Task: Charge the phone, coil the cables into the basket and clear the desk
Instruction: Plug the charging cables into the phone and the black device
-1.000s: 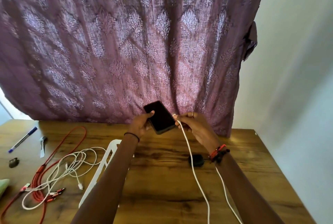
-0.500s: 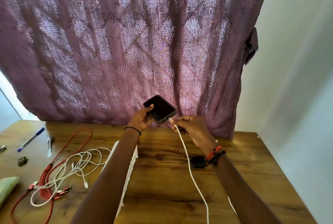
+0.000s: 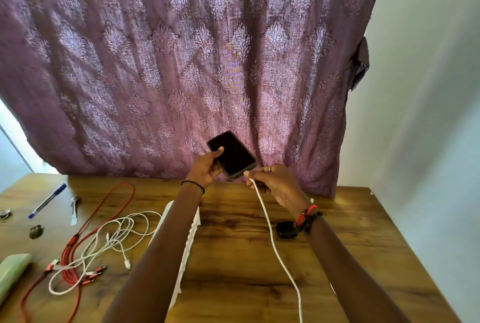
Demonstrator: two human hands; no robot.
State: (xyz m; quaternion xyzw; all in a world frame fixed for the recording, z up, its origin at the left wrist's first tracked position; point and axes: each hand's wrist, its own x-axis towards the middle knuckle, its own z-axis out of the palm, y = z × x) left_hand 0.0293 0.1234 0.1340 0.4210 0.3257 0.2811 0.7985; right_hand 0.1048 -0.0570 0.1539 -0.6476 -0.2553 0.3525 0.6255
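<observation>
My left hand (image 3: 207,168) grips a black phone (image 3: 233,155) raised above the far side of the wooden desk (image 3: 233,257), screen dark. My right hand (image 3: 272,182) pinches the plug of a white charging cable (image 3: 275,247) right at the phone's lower edge; whether the plug is inside the port I cannot tell. The cable hangs down between my forearms toward the desk's near edge. A white basket (image 3: 191,232) lies under my left forearm, mostly hidden. A loose white cable (image 3: 114,239) and a red cable (image 3: 75,265) lie tangled at the left.
A blue pen (image 3: 48,200), a small metal tool (image 3: 74,209), a dark small object (image 3: 35,232) and a pale green object (image 3: 13,273) lie along the left side. A black round item (image 3: 285,229) sits by my right wrist. A purple curtain (image 3: 181,63) hangs behind the desk.
The plug in my right hand has come up to the phone's lower edge. Both hands and the phone sit slightly higher in view.
</observation>
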